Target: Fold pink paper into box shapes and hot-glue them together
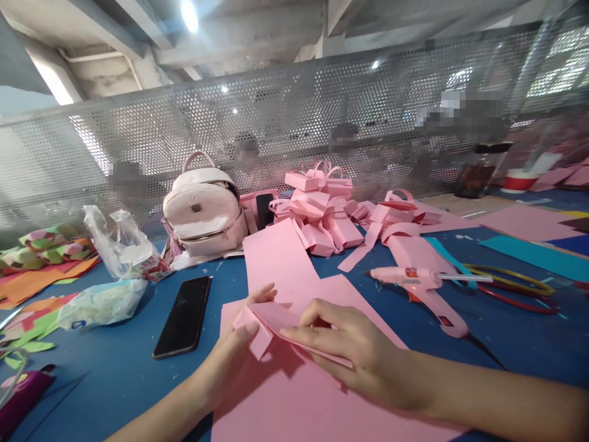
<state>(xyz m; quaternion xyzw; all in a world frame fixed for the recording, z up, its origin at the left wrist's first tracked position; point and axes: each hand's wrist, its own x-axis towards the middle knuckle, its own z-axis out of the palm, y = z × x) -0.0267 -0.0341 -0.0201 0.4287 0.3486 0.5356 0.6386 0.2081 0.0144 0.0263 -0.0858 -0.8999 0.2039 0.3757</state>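
Between my two hands is a folded piece of pink paper [279, 320], held above large pink sheets [271, 402]. My left hand [234, 344] grips its left end, thumb pressed on a folded flap. The fingers of my right hand [354, 344] pinch the longer right part, thumb and index on top. Part of the paper is hidden behind the right fingers. A pink glue gun [418, 282] with a glue stick in its back lies to the right of my right hand. Left of my left hand rests a black phone [183, 316].
Behind the sheets stand a pale backpack [207, 212] and a pile of folded pink paper pieces [324, 209]. A plastic bag [115, 239], a tissue pack [103, 305] and coloured paper scraps [37, 325] lie left. A drink container [481, 172] stands back right, before a perforated metal screen [285, 110].
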